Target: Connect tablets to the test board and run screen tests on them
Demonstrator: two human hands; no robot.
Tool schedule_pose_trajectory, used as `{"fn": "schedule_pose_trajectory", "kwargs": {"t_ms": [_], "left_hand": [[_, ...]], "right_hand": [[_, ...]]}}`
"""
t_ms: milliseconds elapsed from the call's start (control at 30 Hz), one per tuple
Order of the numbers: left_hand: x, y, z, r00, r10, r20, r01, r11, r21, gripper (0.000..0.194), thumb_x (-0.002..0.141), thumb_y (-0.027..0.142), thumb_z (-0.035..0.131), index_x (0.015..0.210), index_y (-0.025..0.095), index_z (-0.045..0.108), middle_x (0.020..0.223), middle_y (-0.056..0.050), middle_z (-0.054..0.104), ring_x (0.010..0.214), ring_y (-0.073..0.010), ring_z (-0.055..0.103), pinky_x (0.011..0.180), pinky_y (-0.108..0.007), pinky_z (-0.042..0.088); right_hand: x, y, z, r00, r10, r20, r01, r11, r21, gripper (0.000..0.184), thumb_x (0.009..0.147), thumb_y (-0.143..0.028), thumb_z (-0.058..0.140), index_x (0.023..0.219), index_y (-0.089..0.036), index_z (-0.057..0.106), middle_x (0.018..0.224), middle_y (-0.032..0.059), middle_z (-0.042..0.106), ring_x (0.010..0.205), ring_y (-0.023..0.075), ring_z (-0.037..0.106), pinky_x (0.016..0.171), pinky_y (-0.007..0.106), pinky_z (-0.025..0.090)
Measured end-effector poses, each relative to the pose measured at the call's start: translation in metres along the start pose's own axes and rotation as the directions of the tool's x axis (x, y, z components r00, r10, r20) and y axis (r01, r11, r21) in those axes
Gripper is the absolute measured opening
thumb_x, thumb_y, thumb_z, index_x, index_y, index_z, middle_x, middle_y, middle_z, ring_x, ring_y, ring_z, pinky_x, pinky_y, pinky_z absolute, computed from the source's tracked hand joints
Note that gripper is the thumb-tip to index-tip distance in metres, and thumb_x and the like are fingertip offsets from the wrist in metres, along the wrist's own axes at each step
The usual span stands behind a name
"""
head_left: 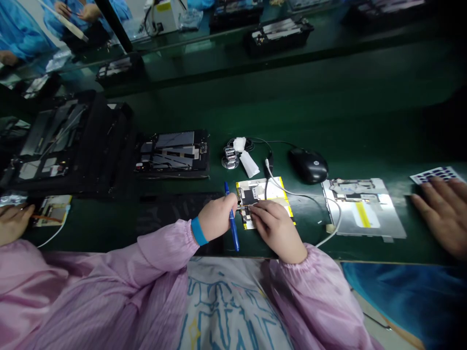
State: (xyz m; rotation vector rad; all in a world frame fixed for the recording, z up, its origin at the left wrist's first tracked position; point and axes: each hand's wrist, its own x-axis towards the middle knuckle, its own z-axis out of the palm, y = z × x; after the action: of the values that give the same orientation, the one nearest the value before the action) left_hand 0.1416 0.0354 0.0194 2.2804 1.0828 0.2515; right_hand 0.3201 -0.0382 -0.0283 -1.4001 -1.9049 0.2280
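My left hand (218, 216), with a blue band on its wrist, is closed around a blue pen (234, 228) that stands slanted out of the fist. Its fingertips meet the left edge of a device assembly (270, 190) with a circuit board and yellow strips, lying flat on the bench. On that same assembly rests my right hand (274, 227), fingers bent and pressed together at the board, close to the left fingertips. Whatever small part they grip is hidden under them. A white cable (292, 193) and a black cord run across the assembly's top.
A black mouse (309, 165) and a small metal weight (230, 158) lie behind. An opened tablet (173, 153) and stacked trays (73, 141) stand left. To the right lie a silver panel (361, 206) and another person's hand (443, 211); another hand (14, 221) is at far left.
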Motion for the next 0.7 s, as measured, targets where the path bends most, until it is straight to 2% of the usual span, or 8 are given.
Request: {"fn": "schedule_pose_trajectory", "kwargs": {"t_ms": [267, 700], "left_hand": [[0.0002, 0.0018, -0.0005, 1.000, -0.018, 0.019, 0.017, 0.997, 0.070, 0.011, 0.083, 0.015, 0.044, 0.077, 0.021, 0.039, 0.068, -0.001, 0.055, 0.059, -0.0166, 0.054, 0.054, -0.027, 0.031], [0.0024, 0.0035, -0.0023, 0.998, -0.013, 0.057, 0.009, 0.998, 0.059, 0.008, 0.086, 0.016, 0.043, 0.079, 0.021, 0.043, 0.069, -0.003, 0.057, 0.061, -0.0186, 0.057, 0.056, -0.028, 0.037]], "right_hand": [[0.0002, -0.0010, -0.0002, 1.000, -0.027, 0.001, 0.027, 1.000, -0.009, 0.019, 0.089, -0.013, 0.053, 0.104, -0.015, 0.064, 0.098, 0.0114, 0.064, 0.098, 0.0250, 0.057, 0.085, 0.044, 0.051], [-0.0004, -0.0021, -0.0002, 0.999, -0.025, 0.047, 0.027, 0.999, -0.044, 0.024, 0.090, -0.015, 0.051, 0.112, -0.017, 0.061, 0.100, 0.0108, 0.062, 0.098, 0.0250, 0.054, 0.087, 0.045, 0.050]]}}
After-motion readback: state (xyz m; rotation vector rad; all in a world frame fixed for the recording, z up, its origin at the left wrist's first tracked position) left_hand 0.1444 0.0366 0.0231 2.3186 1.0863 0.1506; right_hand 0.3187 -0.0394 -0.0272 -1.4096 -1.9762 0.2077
